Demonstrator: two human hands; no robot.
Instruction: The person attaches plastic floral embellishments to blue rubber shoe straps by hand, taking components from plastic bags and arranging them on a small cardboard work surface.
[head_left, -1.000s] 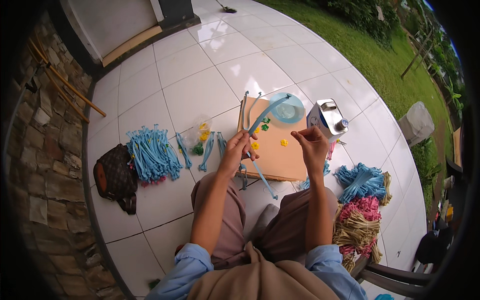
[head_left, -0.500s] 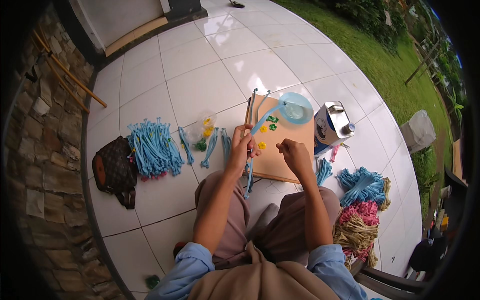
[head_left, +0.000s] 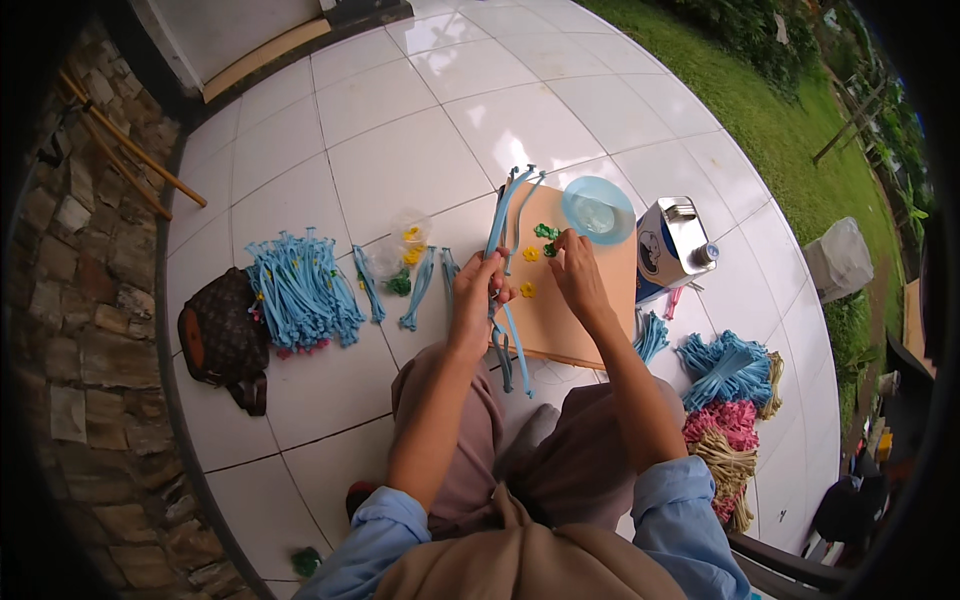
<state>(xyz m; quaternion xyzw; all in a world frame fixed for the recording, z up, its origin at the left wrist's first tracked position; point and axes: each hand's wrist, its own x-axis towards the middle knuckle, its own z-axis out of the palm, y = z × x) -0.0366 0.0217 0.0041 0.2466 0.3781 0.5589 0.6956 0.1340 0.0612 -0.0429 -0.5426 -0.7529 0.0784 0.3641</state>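
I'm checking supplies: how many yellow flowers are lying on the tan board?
2: a far yellow flower and a near yellow flower on the tan board, between the left hand and the right hand. The hands may hide more.

Rolled-up light blue sleeves (head_left: 675, 500) are bunching thickly at their turned edges; tan cloth (head_left: 520, 568) is hanging in folds in front; mauve-brown trousers (head_left: 447, 440) are creasing loosely; a grey sock (head_left: 530, 442) is showing.

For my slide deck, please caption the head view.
Left hand holds a blue strip over a tan board; right hand is at the green flowers.
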